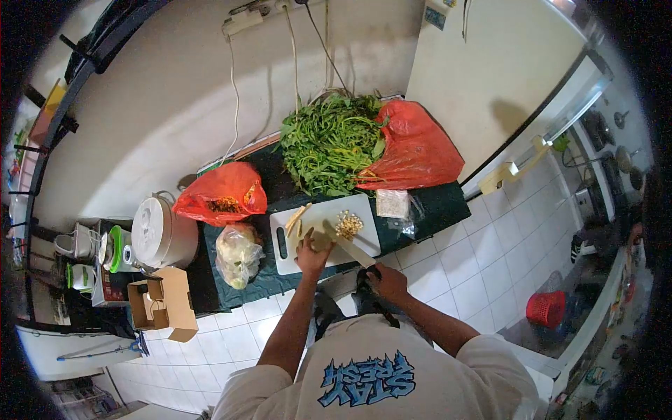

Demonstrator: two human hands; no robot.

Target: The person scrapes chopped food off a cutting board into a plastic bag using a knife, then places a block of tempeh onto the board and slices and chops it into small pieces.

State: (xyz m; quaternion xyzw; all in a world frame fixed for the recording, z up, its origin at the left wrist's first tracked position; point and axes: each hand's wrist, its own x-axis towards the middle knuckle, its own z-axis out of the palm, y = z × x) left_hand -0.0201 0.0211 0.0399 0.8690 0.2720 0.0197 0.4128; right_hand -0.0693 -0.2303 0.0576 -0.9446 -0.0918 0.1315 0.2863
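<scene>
The left hand [313,253] pinned a pale vegetable piece [320,240] flat on the white cutting board [308,262] — steadying it — while the right hand [389,281] gripped the knife [352,248], blade angled across it for slicing.

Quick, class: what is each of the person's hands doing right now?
Left hand: pressed down on a pale piece of food on the cutting board, holding it.
Right hand: closed around the knife handle.
</scene>
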